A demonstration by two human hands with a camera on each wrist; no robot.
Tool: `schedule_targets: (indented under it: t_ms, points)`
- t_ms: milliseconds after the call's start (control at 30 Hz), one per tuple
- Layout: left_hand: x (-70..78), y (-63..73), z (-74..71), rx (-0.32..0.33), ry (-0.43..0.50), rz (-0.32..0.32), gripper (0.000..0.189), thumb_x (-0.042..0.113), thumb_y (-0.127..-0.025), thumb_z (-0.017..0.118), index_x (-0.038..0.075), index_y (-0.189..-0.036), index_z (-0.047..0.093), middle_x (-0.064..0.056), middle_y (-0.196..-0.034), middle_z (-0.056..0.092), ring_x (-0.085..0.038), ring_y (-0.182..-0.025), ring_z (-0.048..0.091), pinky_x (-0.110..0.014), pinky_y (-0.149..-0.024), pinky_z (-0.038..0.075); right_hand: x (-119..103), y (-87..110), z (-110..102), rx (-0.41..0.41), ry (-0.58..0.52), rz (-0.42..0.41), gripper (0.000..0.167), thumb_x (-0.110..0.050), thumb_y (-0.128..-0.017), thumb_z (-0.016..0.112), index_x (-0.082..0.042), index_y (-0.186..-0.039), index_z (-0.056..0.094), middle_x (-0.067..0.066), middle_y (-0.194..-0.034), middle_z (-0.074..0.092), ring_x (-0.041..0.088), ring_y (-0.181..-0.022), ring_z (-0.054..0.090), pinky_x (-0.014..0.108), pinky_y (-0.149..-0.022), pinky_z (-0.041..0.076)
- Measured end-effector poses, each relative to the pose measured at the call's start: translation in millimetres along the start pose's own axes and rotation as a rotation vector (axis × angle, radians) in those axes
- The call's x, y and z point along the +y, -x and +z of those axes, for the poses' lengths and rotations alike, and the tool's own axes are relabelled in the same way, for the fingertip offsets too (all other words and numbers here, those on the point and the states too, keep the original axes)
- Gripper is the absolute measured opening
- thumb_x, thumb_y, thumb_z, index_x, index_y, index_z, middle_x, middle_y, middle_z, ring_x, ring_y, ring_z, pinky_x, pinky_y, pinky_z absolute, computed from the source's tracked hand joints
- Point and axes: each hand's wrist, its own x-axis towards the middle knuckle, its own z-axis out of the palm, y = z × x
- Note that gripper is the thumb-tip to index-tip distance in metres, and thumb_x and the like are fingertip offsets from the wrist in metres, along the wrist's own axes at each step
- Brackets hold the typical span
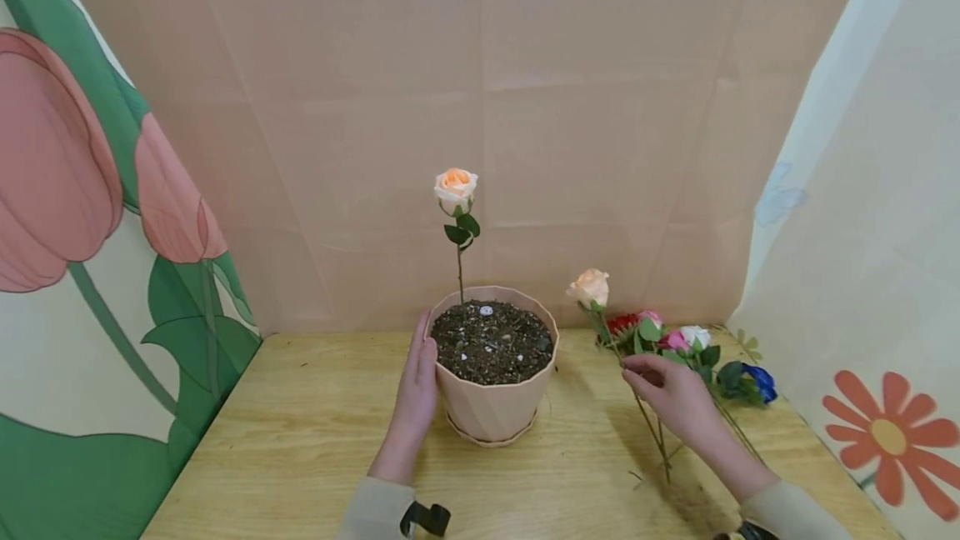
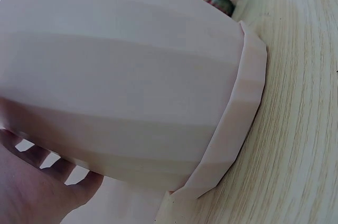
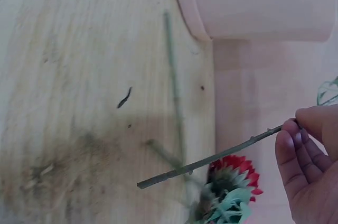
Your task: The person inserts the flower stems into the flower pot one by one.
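Observation:
A pale pink flowerpot [image 1: 491, 411] filled with dark soil [image 1: 498, 357] stands on its saucer [image 1: 491, 442]. A peach rose [image 1: 456, 190] rises upright from the soil at the pot's back left. My left hand [image 1: 417, 382] rests along the left side of the pot, fingers extended toward the rim; the left wrist view shows its fingers against the pot wall [image 2: 121, 76]. To the right, my right hand [image 1: 675, 398] pinches the stem of another peach rose [image 1: 589, 287] between thumb and fingertips. Its bare stem end [image 3: 153, 180] hangs free in the right wrist view.
Right of the pot lies a bunch of artificial flowers: a red one [image 3: 240, 174], pink ones, a white one [image 1: 696, 335] and a blue one [image 1: 761, 382]. Plant scraps [image 3: 124, 97] and dirt dot the wooden table [image 1: 300, 440]. Fabric backdrops stand behind and at both sides.

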Motion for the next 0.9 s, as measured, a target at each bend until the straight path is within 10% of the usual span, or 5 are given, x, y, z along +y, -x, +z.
schedule_targets:
  t_ms: [400,900]
  points:
    - [1.0,1.1,-0.4,-0.004,0.002,-0.024,0.057,0.043,-0.123,0.027,0.031,-0.178,0.022,-0.001,-0.183,0.019,-0.034,-0.168,0.017,-0.061,-0.135,0.012,-40,-14.2,-9,0.141,-0.018,-0.155,0.023,-0.023,-0.11,0.073,-0.006,-0.125,0.079,0.005,-0.108,0.08,0.017,-0.09,0.075,0.025,-0.072,0.061]
    - [-1.5,0.3,-0.5,0.005,-0.01,-0.017,0.056,0.043,-0.123,0.029,0.032,-0.178,0.024,-0.002,-0.183,0.021,-0.035,-0.167,0.018,-0.061,-0.134,0.012,-120,-31.2,-35,0.185,-0.212,-0.143,0.033,-0.035,-0.111,0.071,-0.007,-0.126,0.078,0.008,-0.108,0.081,0.015,-0.093,0.075,0.021,-0.072,0.061]
